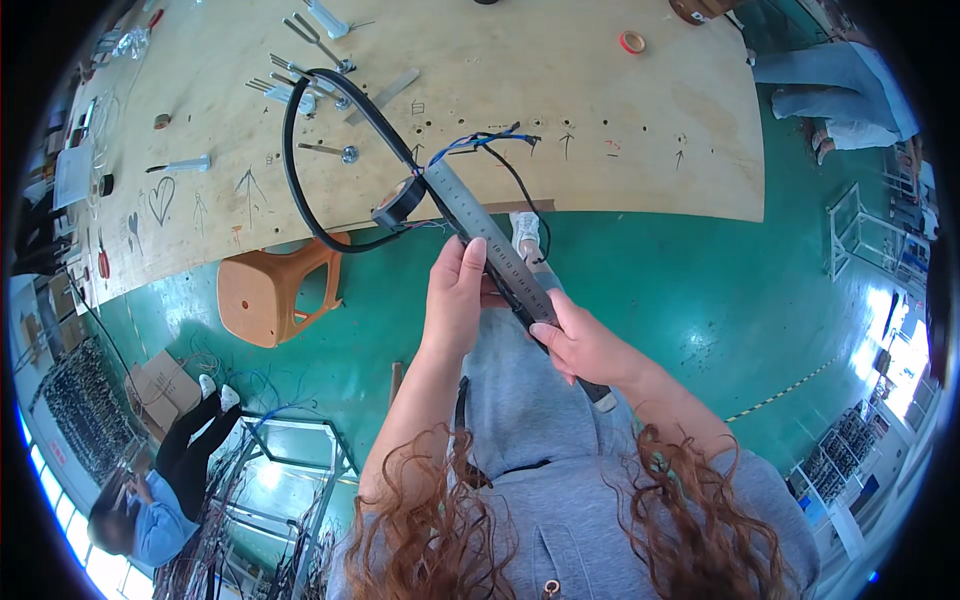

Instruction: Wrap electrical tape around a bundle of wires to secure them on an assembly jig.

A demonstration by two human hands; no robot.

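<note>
A steel ruler [487,226] lies along a black cable [292,160], slanting from the table edge down toward my lap. My left hand [457,298] is closed on the cable and ruler near the ruler's middle, thumb on top. Lower down, my right hand [583,342] pinches the ruler and cable together, its thumb on the ruler's face. The cable loops up over the table and back. A roll of black tape [400,201] sits against the cable beside the ruler's upper end. Thin blue and dark wires [480,138] fan out over the table there.
The wooden table [640,130] carries metal pegs [348,154], a flat metal strip [385,96], a red tape roll [632,42] and a syringe-like tool [180,164]. An orange stool [262,296] stands under its front edge. Other people are at far left and right.
</note>
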